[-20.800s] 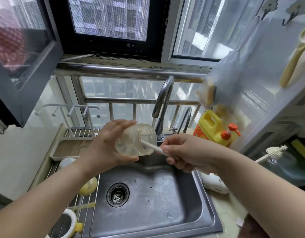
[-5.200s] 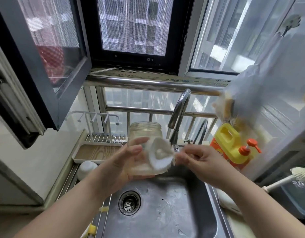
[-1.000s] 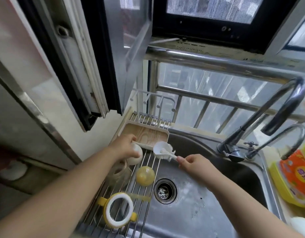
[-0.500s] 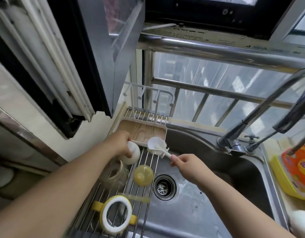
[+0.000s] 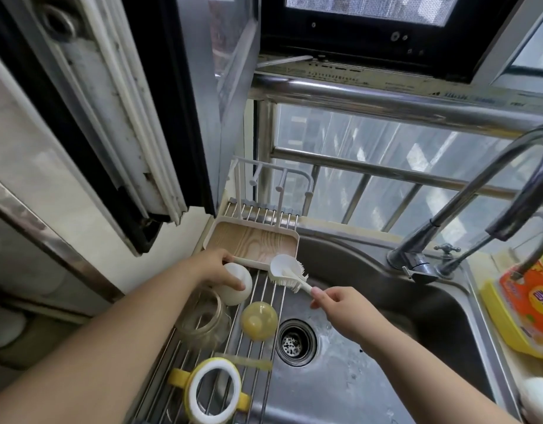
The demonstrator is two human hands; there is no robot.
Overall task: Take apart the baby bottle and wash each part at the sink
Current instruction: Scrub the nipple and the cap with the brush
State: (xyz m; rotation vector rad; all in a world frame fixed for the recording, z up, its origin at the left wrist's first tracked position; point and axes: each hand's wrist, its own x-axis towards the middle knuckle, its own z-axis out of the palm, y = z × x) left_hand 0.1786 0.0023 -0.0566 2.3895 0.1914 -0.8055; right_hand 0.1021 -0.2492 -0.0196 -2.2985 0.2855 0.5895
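On the metal drying rack (image 5: 265,304) left of the sink lie the bottle's parts. The clear glass bottle body (image 5: 203,321) lies on its side. My left hand (image 5: 216,269) grips the white dome cap (image 5: 238,286) beside it. A yellowish translucent nipple (image 5: 259,321) sits by the drain. The white and yellow handled collar ring (image 5: 213,390) lies nearer me, with a thin yellowish straw (image 5: 245,361) above it. My right hand (image 5: 340,307) pinches the handle of a white silicone brush (image 5: 287,272), whose head hovers over the rack.
A wood-patterned tray (image 5: 255,243) with a white peg rack (image 5: 279,185) stands behind. The steel sink (image 5: 371,362) has a drain (image 5: 296,342) and two faucets (image 5: 447,215). A yellow detergent bottle (image 5: 521,307) stands at right. An open window frame (image 5: 184,102) juts overhead.
My right hand has drawn the brush slightly right of the tray's corner. My left hand stays on the white cap. The bottle body now lies on the rack.
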